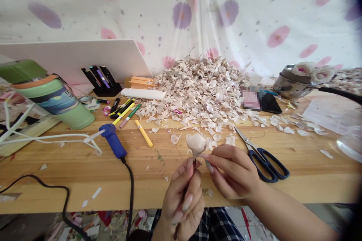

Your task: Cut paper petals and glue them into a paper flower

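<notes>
My left hand [185,199] is closed around a thin stem that carries a pale pink flower bud [196,144] of layered petals, held upright over the table's front edge. My right hand [233,171] pinches the base of the bud from the right, fingertips pressed against its lowest petals. A big heap of loose pale petals [202,88] lies just behind the bud on the wooden table [70,169].
Black-handled scissors [261,156] lie right of my hands. A blue glue gun [113,141] with a black cord rests to the left, near markers [126,112] and a green tumbler [55,98]. A metal bowl [292,84] with finished flowers stands at the back right.
</notes>
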`<state>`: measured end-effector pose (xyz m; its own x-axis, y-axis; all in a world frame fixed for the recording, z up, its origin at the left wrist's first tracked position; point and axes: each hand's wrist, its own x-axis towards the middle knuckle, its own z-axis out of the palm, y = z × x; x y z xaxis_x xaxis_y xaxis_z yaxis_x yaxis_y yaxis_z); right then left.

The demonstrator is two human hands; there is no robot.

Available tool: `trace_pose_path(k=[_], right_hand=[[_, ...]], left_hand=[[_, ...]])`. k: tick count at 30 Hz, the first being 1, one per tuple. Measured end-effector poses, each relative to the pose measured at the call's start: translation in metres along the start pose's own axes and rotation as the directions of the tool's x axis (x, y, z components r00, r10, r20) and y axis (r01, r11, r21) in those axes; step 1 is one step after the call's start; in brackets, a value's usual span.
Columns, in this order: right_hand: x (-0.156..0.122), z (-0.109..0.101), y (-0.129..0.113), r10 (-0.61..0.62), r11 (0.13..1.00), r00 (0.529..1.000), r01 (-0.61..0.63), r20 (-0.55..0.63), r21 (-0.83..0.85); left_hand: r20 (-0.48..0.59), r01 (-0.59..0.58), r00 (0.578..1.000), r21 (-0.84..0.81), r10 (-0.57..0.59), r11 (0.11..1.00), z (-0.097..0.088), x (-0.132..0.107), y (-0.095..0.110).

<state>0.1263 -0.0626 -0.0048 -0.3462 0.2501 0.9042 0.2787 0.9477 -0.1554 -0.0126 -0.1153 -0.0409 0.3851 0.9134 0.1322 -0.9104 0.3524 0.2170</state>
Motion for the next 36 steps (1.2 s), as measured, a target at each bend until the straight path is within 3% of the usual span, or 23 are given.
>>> trace_pose_path(k=[4,9,14,16,18,21,25,28,31,36], right_hand=[[0.000,-0.001,-0.001,-0.014,1.000,1.000,0.014,0.003,0.014],[0.000,-0.004,-0.002,-0.025,0.998,1.000,0.025,-0.015,0.058],[0.001,-0.004,-0.001,-0.040,0.996,0.999,0.040,-0.005,0.077],[0.000,-0.003,-0.001,-0.065,0.993,0.997,0.068,-0.032,0.099],[-0.002,-0.002,-0.002,-0.037,0.989,0.996,0.049,-0.085,0.143],[-0.002,-0.001,-0.003,0.106,0.967,0.983,-0.067,-0.148,0.247],[0.004,0.000,-0.003,0.229,0.937,0.972,-0.205,-0.057,0.283],[0.007,0.002,0.000,0.272,0.916,0.962,-0.268,0.029,0.299],[0.008,0.004,0.001,0.246,0.912,0.967,-0.254,0.066,0.322],[0.006,0.008,0.001,0.236,0.916,0.965,-0.262,0.117,0.305]], left_hand=[[0.051,-0.055,0.998,0.154,0.048,0.987,0.000,-0.001,-0.002],[-0.019,-0.028,0.999,0.362,0.037,0.932,-0.008,-0.007,0.001],[-0.106,-0.103,0.977,0.531,0.186,0.841,-0.008,-0.012,-0.001],[-0.190,-0.123,0.932,0.635,0.308,0.763,-0.003,-0.013,-0.004],[-0.228,-0.163,0.854,0.736,0.468,0.657,0.003,-0.013,-0.008],[-0.152,-0.264,0.728,0.837,0.668,0.479,0.007,-0.010,-0.014],[-0.057,-0.322,0.611,0.893,0.789,0.314,0.005,-0.005,-0.017],[-0.044,-0.335,0.595,0.894,0.803,0.298,0.006,-0.002,-0.017],[-0.063,-0.349,0.594,0.878,0.802,0.327,0.007,0.001,-0.017],[-0.081,-0.360,0.557,0.874,0.827,0.328,0.008,0.005,-0.020]])
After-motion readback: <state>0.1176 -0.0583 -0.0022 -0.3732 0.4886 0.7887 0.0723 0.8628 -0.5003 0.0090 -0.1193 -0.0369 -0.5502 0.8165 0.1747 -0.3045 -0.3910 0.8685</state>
